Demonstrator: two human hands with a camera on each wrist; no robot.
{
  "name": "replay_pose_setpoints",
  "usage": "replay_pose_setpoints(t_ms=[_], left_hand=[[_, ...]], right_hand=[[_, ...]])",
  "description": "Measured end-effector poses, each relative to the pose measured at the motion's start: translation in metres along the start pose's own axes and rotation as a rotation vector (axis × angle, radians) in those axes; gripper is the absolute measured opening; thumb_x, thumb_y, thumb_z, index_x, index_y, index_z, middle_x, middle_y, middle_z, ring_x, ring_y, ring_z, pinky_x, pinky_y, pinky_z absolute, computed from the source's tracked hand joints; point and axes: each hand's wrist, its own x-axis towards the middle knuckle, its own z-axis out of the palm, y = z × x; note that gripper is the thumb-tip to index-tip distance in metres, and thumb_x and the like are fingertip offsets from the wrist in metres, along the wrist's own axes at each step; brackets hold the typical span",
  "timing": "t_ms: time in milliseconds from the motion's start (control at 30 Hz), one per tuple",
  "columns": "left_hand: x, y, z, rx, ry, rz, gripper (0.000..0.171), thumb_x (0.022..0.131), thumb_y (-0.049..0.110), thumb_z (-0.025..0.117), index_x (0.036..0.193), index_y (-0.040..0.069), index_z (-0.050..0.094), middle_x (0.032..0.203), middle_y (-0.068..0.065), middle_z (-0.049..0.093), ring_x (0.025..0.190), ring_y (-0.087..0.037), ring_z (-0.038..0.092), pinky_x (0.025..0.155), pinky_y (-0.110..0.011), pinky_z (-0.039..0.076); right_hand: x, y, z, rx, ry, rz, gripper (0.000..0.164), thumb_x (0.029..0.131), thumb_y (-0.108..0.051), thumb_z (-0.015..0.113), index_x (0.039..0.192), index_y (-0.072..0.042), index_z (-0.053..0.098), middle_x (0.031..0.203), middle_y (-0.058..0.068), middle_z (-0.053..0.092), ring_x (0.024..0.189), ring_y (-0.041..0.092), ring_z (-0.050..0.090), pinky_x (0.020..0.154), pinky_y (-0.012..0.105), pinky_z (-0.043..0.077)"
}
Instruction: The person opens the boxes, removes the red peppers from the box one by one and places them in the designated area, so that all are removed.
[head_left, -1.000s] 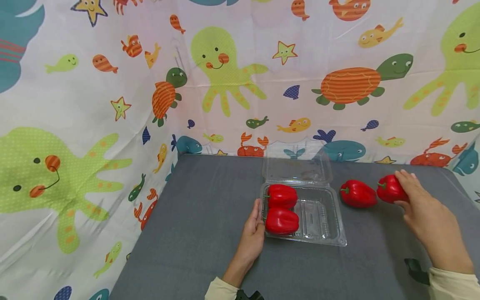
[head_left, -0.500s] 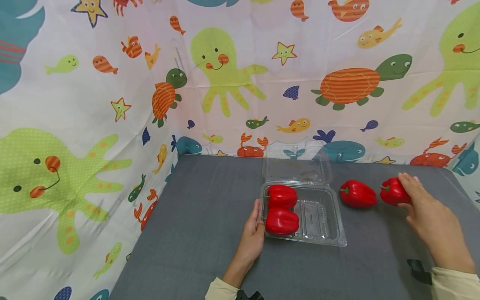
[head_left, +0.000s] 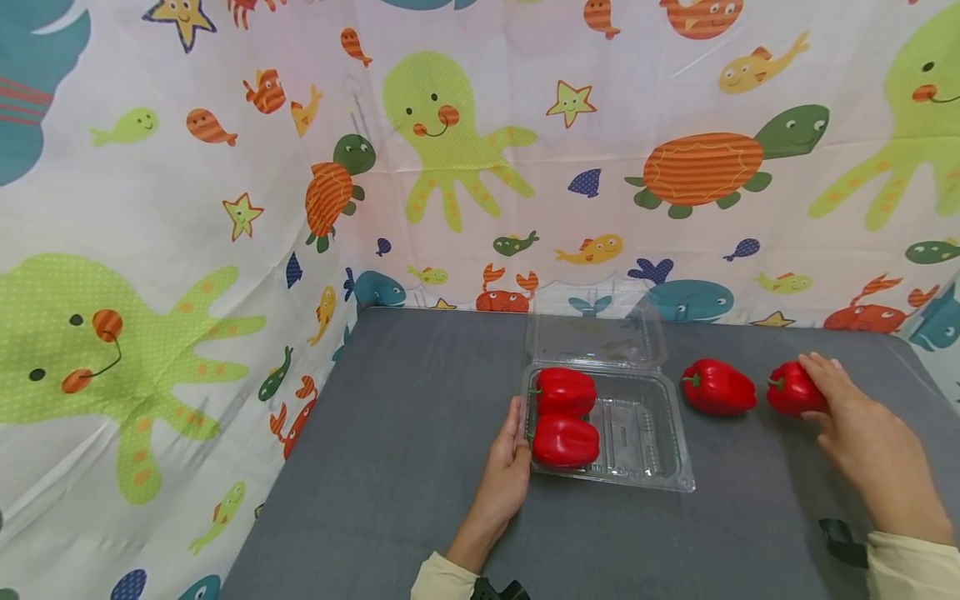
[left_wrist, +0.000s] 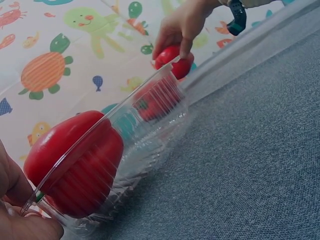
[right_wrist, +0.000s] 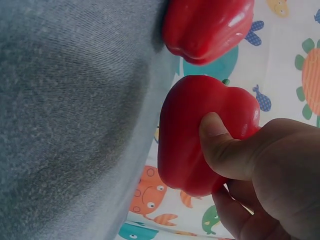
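Observation:
My right hand (head_left: pixel 873 442) grips a red bell pepper (right_wrist: pixel 200 135) at the right of the table, thumb on its near side and fingers round the far side. Just left of it in the head view lies another red bell pepper (head_left: pixel 718 387). A clear plastic clamshell container (head_left: pixel 645 483) stands at mid-table with its lid (head_left: pixel 596 333) tipped back. Two more red bell peppers sit in its left half, one behind (head_left: pixel 566 392) and one in front (head_left: pixel 566 442). My left hand (head_left: pixel 504 475) holds the container's left rim, pinching it between thumb and fingers in the left wrist view.
A grey cloth-covered table (head_left: pixel 405 433) carries everything. Behind it and to the left hangs a white curtain (head_left: pixel 487 192) printed with sea animals. The raised lid reaches back to the curtain.
My right hand has shifted a little right and toward me with the bell pepper, widening the gap to the loose pepper. The left hand and container have stayed in place.

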Motion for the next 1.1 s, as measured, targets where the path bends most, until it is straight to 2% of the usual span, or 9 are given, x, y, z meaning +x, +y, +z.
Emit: replay_pose_setpoints(t_ms=[167, 300, 533, 667, 933, 1100], left_hand=[[0.000, 0.000, 0.000, -0.008, -0.003, 0.007, 0.072, 0.107, -0.007, 0.035, 0.171, 0.012, 0.009, 0.178, 0.001, 0.013, 0.163, -0.016, 0.012, 0.125, -0.031, 0.023], [0.001, -0.001, 0.000, -0.008, -0.005, 0.009, 0.072, 0.107, -0.006, 0.035, 0.171, 0.012, 0.009, 0.178, 0.001, 0.013, 0.163, -0.017, 0.012, 0.125, -0.031, 0.023], [0.001, -0.001, 0.000, -0.007, -0.007, 0.019, 0.072, 0.107, -0.007, 0.035, 0.171, 0.011, 0.008, 0.178, -0.001, 0.013, 0.163, -0.019, 0.011, 0.125, -0.033, 0.022], [0.001, -0.001, 0.000, -0.005, -0.005, 0.006, 0.072, 0.107, -0.006, 0.036, 0.171, 0.014, 0.009, 0.178, 0.001, 0.013, 0.163, -0.017, 0.011, 0.125, -0.032, 0.023], [0.001, -0.001, 0.000, 0.006, -0.005, 0.002, 0.071, 0.107, -0.005, 0.036, 0.171, 0.009, 0.007, 0.178, 0.001, 0.012, 0.163, -0.019, 0.011, 0.125, -0.034, 0.025], [0.000, 0.000, 0.000, 0.004, -0.005, -0.002, 0.071, 0.107, -0.006, 0.035, 0.171, 0.009, 0.007, 0.177, 0.002, 0.013, 0.163, -0.018, 0.011, 0.125, -0.033, 0.025]], right_hand=[[0.003, 0.004, 0.002, 0.000, -0.024, 0.009, 0.103, 0.082, 0.009, 0.081, 0.166, -0.004, 0.024, 0.159, 0.037, 0.029, 0.128, 0.066, 0.044, 0.079, 0.076, 0.050], [0.004, 0.008, 0.004, -0.005, -0.041, 0.022, 0.105, 0.081, 0.009, 0.082, 0.166, -0.003, 0.023, 0.159, 0.039, 0.029, 0.122, 0.069, 0.044, 0.080, 0.075, 0.051], [0.007, 0.012, 0.005, -0.001, -0.062, 0.038, 0.103, 0.080, 0.010, 0.081, 0.165, -0.002, 0.024, 0.158, 0.040, 0.028, 0.128, 0.068, 0.041, 0.090, 0.081, 0.042], [0.008, 0.013, 0.005, -0.002, -0.076, 0.038, 0.103, 0.080, 0.010, 0.082, 0.164, -0.002, 0.025, 0.158, 0.041, 0.027, 0.126, 0.069, 0.041, 0.088, 0.081, 0.043], [0.009, 0.015, 0.007, 0.000, -0.112, 0.035, 0.107, 0.076, 0.011, 0.084, 0.164, -0.001, 0.024, 0.155, 0.044, 0.027, 0.113, 0.070, 0.044, 0.083, 0.079, 0.047], [0.010, 0.018, 0.007, 0.009, -0.096, 0.009, 0.105, 0.078, 0.011, 0.083, 0.164, -0.002, 0.025, 0.156, 0.043, 0.028, 0.121, 0.071, 0.044, 0.089, 0.082, 0.042]])
